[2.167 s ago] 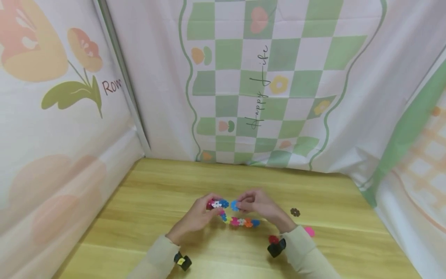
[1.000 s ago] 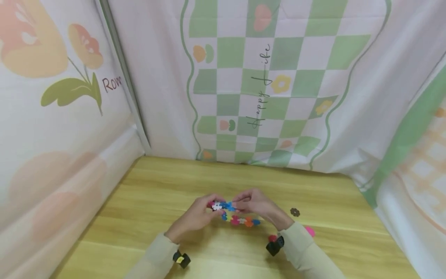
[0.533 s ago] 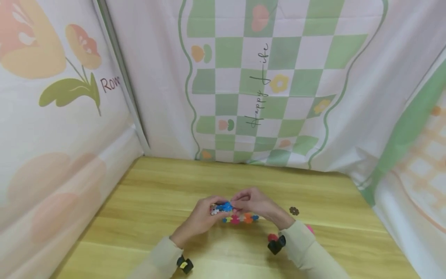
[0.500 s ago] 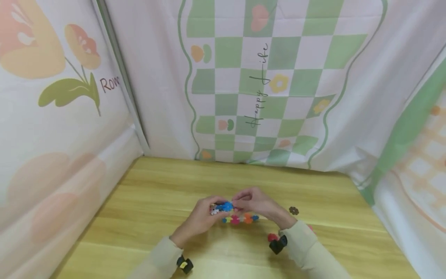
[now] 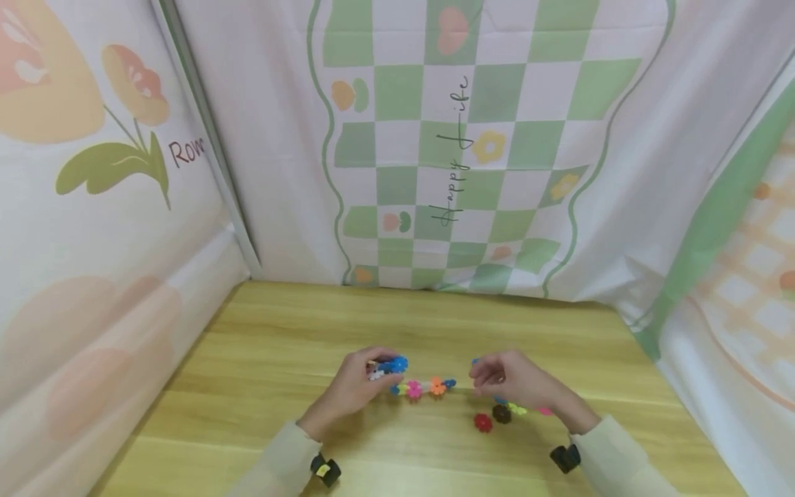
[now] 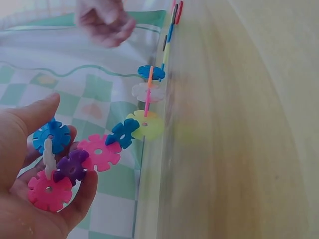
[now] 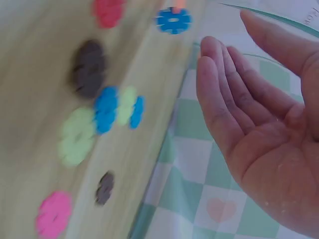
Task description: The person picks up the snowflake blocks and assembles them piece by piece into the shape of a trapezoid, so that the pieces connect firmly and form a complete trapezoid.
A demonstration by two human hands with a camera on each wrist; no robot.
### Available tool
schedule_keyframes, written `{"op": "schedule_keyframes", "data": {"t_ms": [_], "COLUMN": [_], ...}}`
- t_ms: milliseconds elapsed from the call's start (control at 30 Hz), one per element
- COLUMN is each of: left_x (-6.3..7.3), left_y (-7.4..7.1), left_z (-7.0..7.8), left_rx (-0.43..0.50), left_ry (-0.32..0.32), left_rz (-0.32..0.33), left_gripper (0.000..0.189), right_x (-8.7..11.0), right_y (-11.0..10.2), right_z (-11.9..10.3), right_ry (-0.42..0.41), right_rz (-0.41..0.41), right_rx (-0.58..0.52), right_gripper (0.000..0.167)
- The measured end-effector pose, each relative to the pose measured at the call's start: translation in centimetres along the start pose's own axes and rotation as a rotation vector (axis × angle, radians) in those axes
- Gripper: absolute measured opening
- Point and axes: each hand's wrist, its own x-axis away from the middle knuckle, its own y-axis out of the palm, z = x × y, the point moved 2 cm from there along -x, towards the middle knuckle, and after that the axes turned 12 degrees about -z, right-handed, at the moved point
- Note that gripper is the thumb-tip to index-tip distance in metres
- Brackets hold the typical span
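My left hand (image 5: 354,386) grips one end of a chain of plastic snowflake discs between thumb and fingers. A bright blue disc (image 5: 400,364) sits at the held end, beside a white one. In the left wrist view, the chain runs through a pink disc (image 6: 89,149), a purple disc (image 6: 65,167) and a yellow disc (image 6: 154,124) to a blue disc (image 6: 158,73) at its far end. My right hand (image 5: 518,379) hovers over the table to the right. In the right wrist view its palm (image 7: 274,169) holds nothing, fingers slightly bent.
Loose discs lie under and near my right hand: a red one (image 5: 483,423), a dark brown one (image 5: 501,414), a yellow-green one (image 5: 517,408) and a pink one (image 5: 544,411). Another brown disc (image 7: 104,188) lies farther off. A printed curtain (image 5: 428,228) stands behind the wooden table (image 5: 298,310).
My right hand brought a light blue disc to the chain's held end, let go and moved right. The disc now stays with the chain in my left hand. More loose discs have come into sight.
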Motion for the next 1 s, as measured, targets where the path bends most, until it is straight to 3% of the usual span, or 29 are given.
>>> {"op": "schedule_keyframes", "data": {"t_ms": [200,367,667,1000], "left_x": [0.1,0.1,0.1,0.1], "left_y": [-0.2,-0.2,-0.2,-0.4], "left_z": [0.1,0.1,0.1,0.2], "left_rx": [0.011,0.023,0.026,0.025], "left_ry": [-0.015,-0.015,-0.018,-0.028], "left_rz": [0.005,-0.005,-0.004,-0.003], "left_gripper": [0.035,0.035,0.035,0.034], "right_x": [1.5,1.8,1.4,0.0], "right_y": [1.7,2.9,3.8,3.0], "right_z": [1.6,2.6,2.7,2.5], "right_ry": [-0.013,-0.002,-0.005,0.054], "right_rz": [-0.044,-0.043,-0.035,0.041], "right_rx": [0.123,0.139,0.213,0.205], "right_gripper": [0.034,0.034,0.016,0.016]}}
